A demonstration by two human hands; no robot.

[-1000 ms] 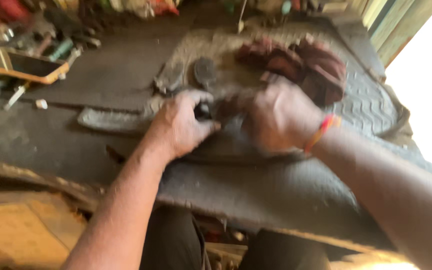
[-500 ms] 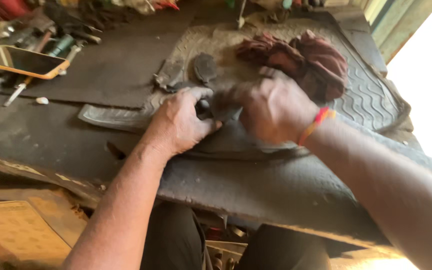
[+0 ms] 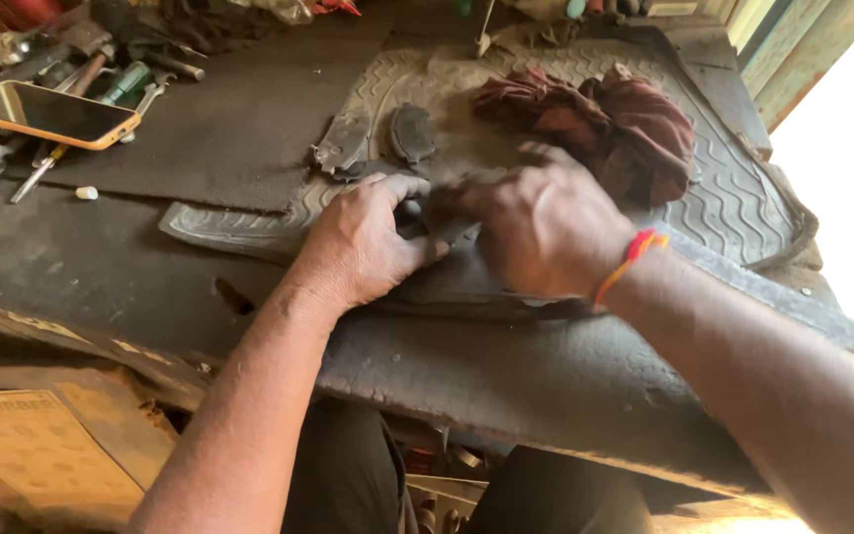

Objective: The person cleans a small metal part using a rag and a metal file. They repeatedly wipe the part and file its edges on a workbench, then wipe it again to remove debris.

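My left hand [image 3: 363, 242] and my right hand [image 3: 536, 222] meet over a dusty ribbed rubber mat [image 3: 733, 198] on the workbench. Both close around a small dark flat part [image 3: 417, 213] pinched between them, and the fingers hide most of it. Just beyond my left hand lie two grey brake pads [image 3: 343, 143] [image 3: 412, 132] side by side on the mat. A red and orange thread band sits on my right wrist.
A crumpled maroon rag [image 3: 615, 119] lies on the mat behind my right hand. A phone with an orange case [image 3: 46, 112] rests at far left among wrenches and tools [image 3: 101, 69]. A metal strap [image 3: 793, 302] runs off the mat's right side.
The view has tipped down and steadied; both hands stay clasped on the small part at the same spot on the mat, the right fingers shifting slightly.
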